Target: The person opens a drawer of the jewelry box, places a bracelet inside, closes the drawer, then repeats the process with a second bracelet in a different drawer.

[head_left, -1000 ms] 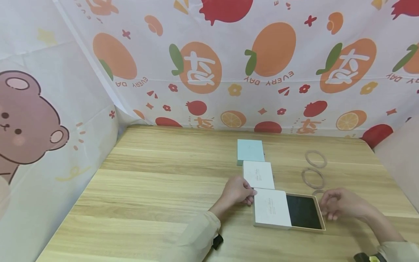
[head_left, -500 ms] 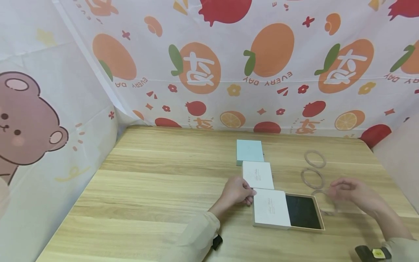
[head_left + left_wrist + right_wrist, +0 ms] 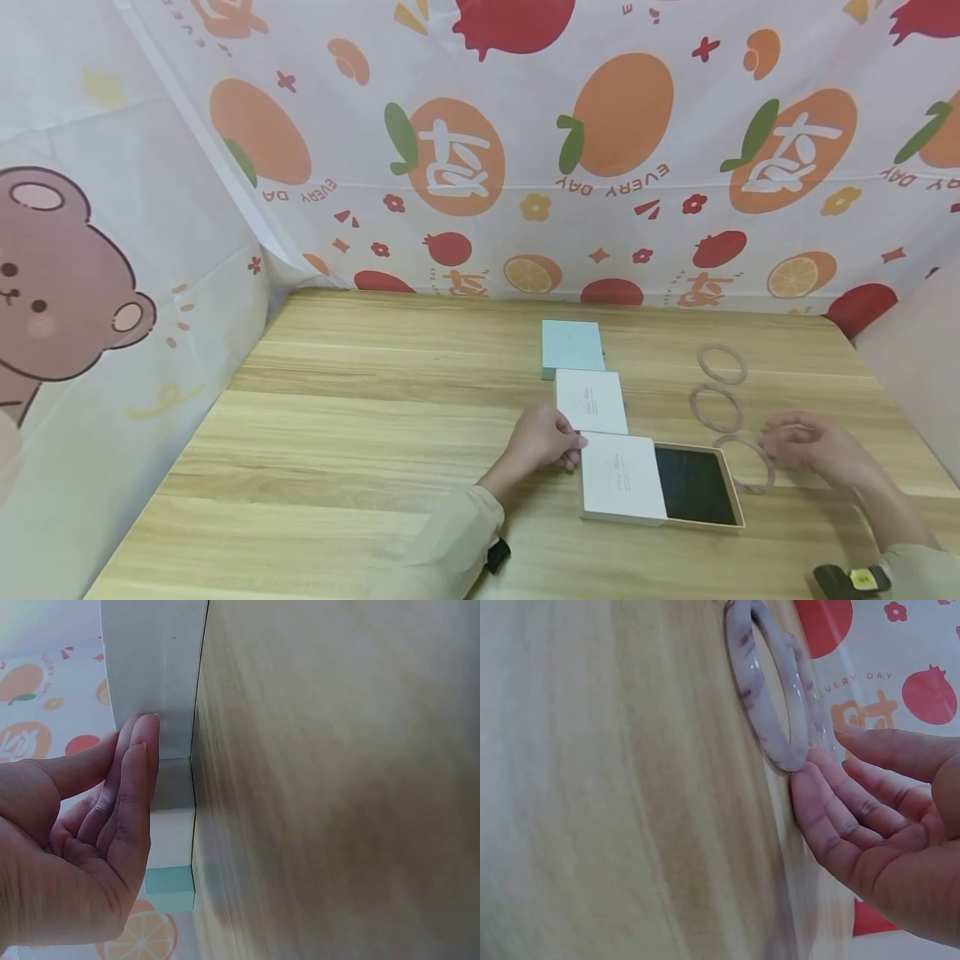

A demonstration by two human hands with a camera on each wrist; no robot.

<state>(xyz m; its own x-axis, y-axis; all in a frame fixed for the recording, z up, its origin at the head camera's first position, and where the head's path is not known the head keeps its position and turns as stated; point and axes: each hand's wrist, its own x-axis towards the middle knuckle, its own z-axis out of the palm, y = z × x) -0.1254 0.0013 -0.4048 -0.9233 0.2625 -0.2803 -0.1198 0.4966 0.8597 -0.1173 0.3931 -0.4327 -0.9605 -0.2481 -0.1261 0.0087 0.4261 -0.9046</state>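
Observation:
A white lettered slide-out box [image 3: 621, 477] lies on the table, its dark-lined drawer [image 3: 696, 487] pulled out to the right. My left hand [image 3: 543, 437] is at its far left corner; in the left wrist view, extended fingertips [image 3: 146, 727] press the box's side wall with the thumb close by. To the right of the drawer lies a pale, marbled bangle [image 3: 746, 675] with mauve streaks. The right hand [image 3: 813, 450] is beside this bangle, fingertips [image 3: 806, 780] right at its edge and thumb apart from it.
Behind the open box are a smaller white box [image 3: 591, 400] and a light blue box [image 3: 572, 346], in a row. Two more bangles lie farther back: a middle bangle [image 3: 740, 414] and a far bangle [image 3: 740, 381]. A fruit-print cloth [image 3: 525, 150] hangs behind the wood-grain table [image 3: 337, 467].
My right hand has drawn away to the right from the drawer's end, and the nearest bangle now shows almost whole. The left hand and the boxes have stayed in place.

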